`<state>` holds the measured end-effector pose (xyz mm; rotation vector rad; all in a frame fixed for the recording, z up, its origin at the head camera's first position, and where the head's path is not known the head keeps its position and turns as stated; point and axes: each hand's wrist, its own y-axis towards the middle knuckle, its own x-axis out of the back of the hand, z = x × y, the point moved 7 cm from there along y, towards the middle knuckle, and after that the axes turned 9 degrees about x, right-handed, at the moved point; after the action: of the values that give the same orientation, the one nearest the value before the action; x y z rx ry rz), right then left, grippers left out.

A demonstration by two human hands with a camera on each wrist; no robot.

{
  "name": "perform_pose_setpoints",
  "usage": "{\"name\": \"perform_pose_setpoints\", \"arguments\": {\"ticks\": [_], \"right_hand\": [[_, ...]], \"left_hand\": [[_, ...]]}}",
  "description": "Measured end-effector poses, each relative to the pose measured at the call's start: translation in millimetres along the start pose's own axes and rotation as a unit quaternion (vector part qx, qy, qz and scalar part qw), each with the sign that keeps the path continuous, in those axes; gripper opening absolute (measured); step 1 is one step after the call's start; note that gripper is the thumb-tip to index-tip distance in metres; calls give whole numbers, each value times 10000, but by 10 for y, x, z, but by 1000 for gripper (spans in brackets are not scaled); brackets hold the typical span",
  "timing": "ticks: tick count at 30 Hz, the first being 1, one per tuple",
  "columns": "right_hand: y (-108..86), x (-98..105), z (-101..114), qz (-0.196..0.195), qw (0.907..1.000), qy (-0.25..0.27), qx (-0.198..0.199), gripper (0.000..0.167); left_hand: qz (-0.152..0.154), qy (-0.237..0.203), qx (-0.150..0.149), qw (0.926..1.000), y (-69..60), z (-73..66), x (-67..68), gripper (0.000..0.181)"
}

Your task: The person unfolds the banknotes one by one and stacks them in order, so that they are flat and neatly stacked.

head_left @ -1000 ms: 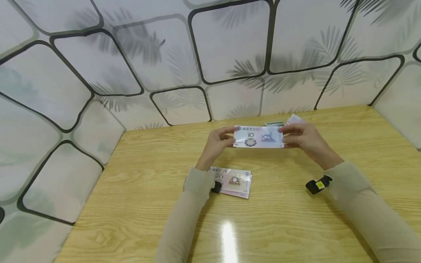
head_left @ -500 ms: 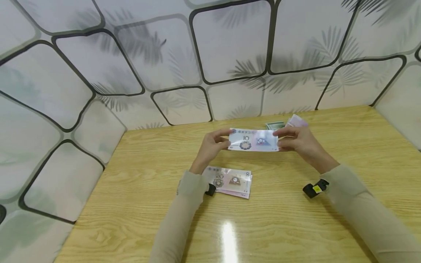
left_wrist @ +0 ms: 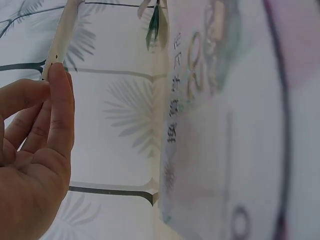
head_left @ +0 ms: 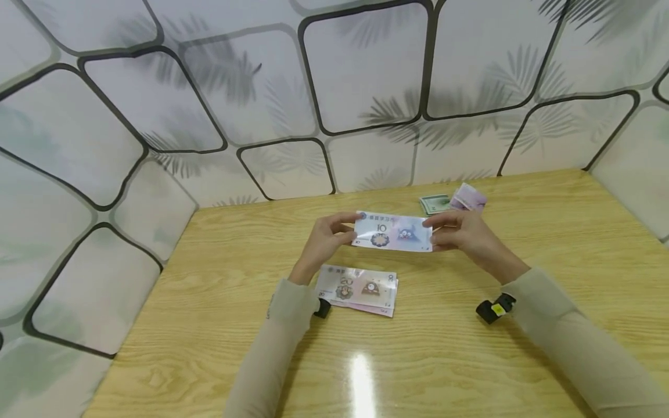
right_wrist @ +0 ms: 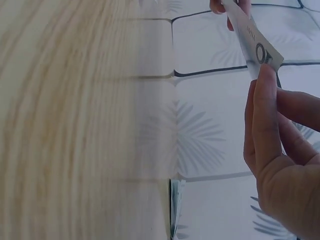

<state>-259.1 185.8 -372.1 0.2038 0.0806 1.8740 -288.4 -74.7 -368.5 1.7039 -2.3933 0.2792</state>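
A pale blue and pink note marked 10 point(head_left: 393, 231) is stretched flat between both hands above the table. The left hand point(head_left: 322, 242) pinches its left end between thumb and fingers; in the left wrist view that hand point(left_wrist: 37, 145) shows at the left edge. At the other end the right hand point(head_left: 473, 241) pinches the note, and in the right wrist view the note point(right_wrist: 252, 40) rises from the fingertips of the right hand point(right_wrist: 285, 150). Below it, near the left wrist, lies a brownish note marked 20 point(head_left: 357, 286), with a pinkish note point(head_left: 366, 307) partly under it.
Behind the right hand, near the wall, lie a green note point(head_left: 435, 203) and a folded purple note point(head_left: 468, 197). The wooden table point(head_left: 219, 278) meets a patterned wall point(head_left: 366, 64) at the back. Black straps with small devices sit at both wrists.
Both hands have moved left and slightly toward the person with the 10 note. More of the 20 note and of the green and purple notes shows.
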Motion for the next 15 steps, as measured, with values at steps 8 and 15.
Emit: {"name": "perform_pose_setpoints", "arguments": {"ticks": [8, 15], "right_hand": [[-19, -159, 25, 340, 9989, 206, 237, 38], [-14, -241, 22, 378, 9988, 277, 120, 39]], "left_hand": [[-5, 109, -18, 9999, -123, 30, 79, 36], [-36, 166, 101, 9998, -165, 72, 133, 36]]}}
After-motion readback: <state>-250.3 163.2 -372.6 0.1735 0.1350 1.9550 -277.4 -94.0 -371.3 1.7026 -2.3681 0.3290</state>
